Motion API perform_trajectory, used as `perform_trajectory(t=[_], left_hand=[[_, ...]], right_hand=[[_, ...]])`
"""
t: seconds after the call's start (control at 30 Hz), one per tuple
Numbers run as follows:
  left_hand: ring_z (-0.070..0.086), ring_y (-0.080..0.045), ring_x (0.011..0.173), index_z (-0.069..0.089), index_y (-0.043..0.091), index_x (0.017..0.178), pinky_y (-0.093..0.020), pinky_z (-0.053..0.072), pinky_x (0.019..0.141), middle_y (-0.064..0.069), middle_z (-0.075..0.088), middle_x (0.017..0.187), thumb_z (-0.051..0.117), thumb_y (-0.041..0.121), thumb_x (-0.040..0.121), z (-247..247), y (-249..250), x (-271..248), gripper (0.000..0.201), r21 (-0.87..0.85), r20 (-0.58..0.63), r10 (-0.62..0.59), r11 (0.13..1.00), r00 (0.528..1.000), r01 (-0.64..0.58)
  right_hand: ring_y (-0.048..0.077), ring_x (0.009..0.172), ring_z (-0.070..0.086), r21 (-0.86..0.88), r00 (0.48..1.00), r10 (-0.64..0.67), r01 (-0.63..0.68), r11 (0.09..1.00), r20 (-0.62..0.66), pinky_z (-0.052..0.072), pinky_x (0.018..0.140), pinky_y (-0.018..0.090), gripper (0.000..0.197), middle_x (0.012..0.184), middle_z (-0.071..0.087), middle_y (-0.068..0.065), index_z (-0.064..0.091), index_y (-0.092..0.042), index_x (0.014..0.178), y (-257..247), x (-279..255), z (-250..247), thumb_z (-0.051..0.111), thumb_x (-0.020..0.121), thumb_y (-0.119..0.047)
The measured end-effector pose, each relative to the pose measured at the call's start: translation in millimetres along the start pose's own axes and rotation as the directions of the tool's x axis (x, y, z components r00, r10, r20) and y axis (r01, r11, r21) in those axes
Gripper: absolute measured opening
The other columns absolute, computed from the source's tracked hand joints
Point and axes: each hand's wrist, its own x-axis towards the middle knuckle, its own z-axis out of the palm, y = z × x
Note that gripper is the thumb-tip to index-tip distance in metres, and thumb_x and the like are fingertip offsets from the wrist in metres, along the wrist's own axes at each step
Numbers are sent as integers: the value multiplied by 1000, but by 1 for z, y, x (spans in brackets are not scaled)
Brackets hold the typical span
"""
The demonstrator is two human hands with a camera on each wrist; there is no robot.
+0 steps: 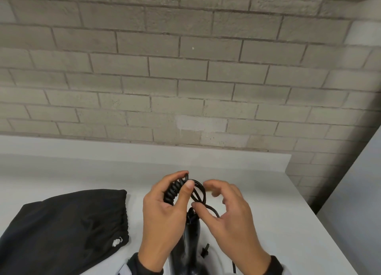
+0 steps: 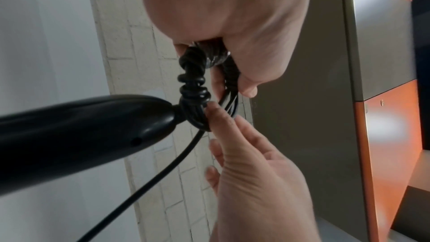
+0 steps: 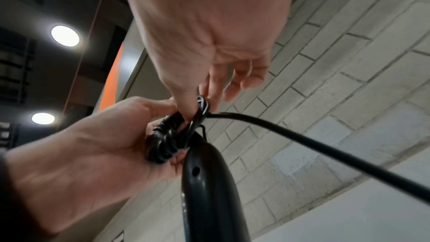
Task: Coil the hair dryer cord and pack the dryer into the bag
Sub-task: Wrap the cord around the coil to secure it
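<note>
The black hair dryer (image 1: 190, 243) stands handle-up at the near edge of the white table (image 1: 257, 188). My left hand (image 1: 186, 179) grips a tight bundle of coiled cord (image 1: 173, 192) just above the handle end. My right hand (image 1: 206, 196) is beside it, its thumb pressed on the loose loops and its fingers loosely spread. In the left wrist view my left hand (image 2: 214, 70) wraps the cord bundle (image 2: 193, 84) by the dryer handle (image 2: 81, 132). In the right wrist view the free cord (image 3: 302, 144) trails away from my right hand (image 3: 202, 98). The plug (image 1: 206, 249) lies beside the dryer.
A black drawstring bag (image 1: 61, 229) lies flat on the table to the left. A grey brick wall (image 1: 185, 78) rises behind the table. The table's right edge (image 1: 313, 215) runs diagonally, with a pale panel (image 1: 360, 192) beyond it.
</note>
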Motion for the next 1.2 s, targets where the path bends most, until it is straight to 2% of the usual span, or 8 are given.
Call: perform_trajectory(t=[0.23,0.4,0.53,0.67,0.77,0.97,1.1,1.2], left_hand=[[70,-14,70,75,20,88,-17,54,69,-2,74,75,72,33,78,10,1,1,17,-35,-36,-10,999,999,9],[67,-14,65,74,21,83,-16,51,64,-2,72,70,69,36,80,11,0,-1,16,-49,-52,-5,999,999,2],[67,-9,67,73,23,85,-14,50,65,1,72,74,72,38,82,14,-3,-4,16,-25,-59,58,998,997,-60],[69,-8,75,68,36,91,-15,52,70,-1,71,85,67,55,81,10,-17,0,22,104,-97,190,978,977,-180],[70,-12,79,65,40,96,-18,53,73,6,68,90,60,66,84,7,-24,4,29,150,-67,274,953,959,-262],[72,-12,88,66,47,114,-17,54,80,9,71,95,64,57,87,3,-28,9,30,125,44,317,939,947,-320],[71,-11,96,64,39,124,-17,52,86,12,72,106,69,39,86,2,-30,13,38,87,192,358,921,914,-379],[72,-12,96,67,32,119,-19,54,84,10,74,103,72,45,85,0,-31,16,37,67,235,350,925,907,-374]], right_hand=[[7,84,55,-149,931,-288,259,954,-226,44,78,20,43,89,68,-18,48,-22,122,-2,-11,18,69,84,-20],[3,87,53,-139,971,-150,125,982,-186,42,81,15,42,90,70,-19,46,-18,127,-10,-17,25,57,90,-34],[-5,100,53,37,985,159,-157,987,-62,39,82,3,33,94,66,-25,42,-43,121,-25,-21,20,56,92,-36],[-1,90,63,327,903,403,-430,842,148,46,80,14,40,84,73,-16,45,-39,111,-38,-10,-3,70,87,-21],[11,85,70,498,795,510,-605,621,330,51,87,27,42,83,77,1,48,-25,115,-38,1,-19,73,84,-13],[17,66,58,612,617,483,-767,193,621,50,70,30,36,74,65,12,56,1,108,-26,23,-41,70,78,-11],[17,64,57,628,602,426,-772,95,675,52,67,31,8,72,60,8,61,-7,92,-19,28,-46,64,85,-10],[17,63,56,661,613,422,-749,43,668,54,63,30,4,71,59,9,61,-6,88,-18,26,-46,63,87,-10]])
